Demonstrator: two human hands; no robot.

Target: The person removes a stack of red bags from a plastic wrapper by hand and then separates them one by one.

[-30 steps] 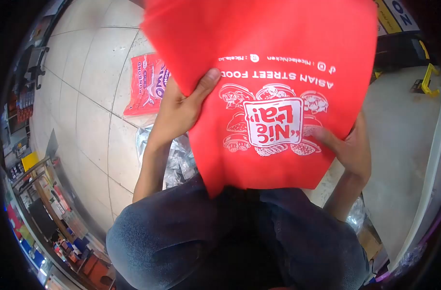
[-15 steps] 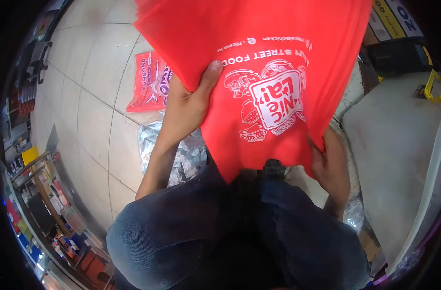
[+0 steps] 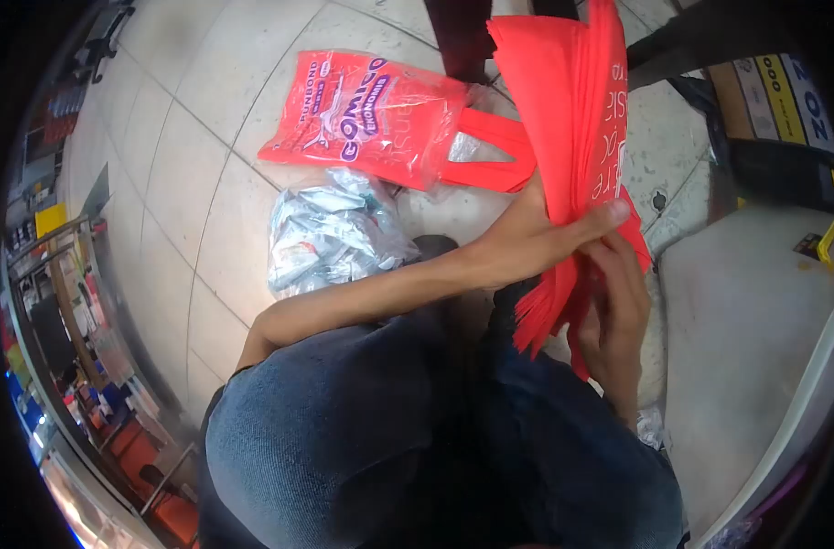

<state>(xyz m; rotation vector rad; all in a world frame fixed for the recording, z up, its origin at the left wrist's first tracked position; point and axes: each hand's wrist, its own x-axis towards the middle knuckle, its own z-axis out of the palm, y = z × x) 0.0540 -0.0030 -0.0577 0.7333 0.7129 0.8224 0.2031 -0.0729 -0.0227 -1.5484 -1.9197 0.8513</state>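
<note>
A stack of red fabric bags (image 3: 563,110) with white print is gathered into a narrow, folded bundle in front of my right knee. My left hand (image 3: 549,233) reaches across from the left and is closed around the bundle's middle, thumb on the near face. Below it, my right hand (image 3: 618,306) grips the lower right part of the bundle, its fingers curled against the fabric. Part of the left fingers is hidden behind the bags. Several layered edges hang loose beneath the hands.
A clear plastic pack (image 3: 362,119) with red bags lies on the tiled floor, its handles sticking out. Beside it is a clear bag of silvery packets (image 3: 334,229). A printed carton (image 3: 774,101) and a large pale grey surface (image 3: 746,302) are at right.
The red bags, spread flat before, are now folded into a narrow bundle. My left hand has moved right, close to my right hand. The pack on the floor shows more fully.
</note>
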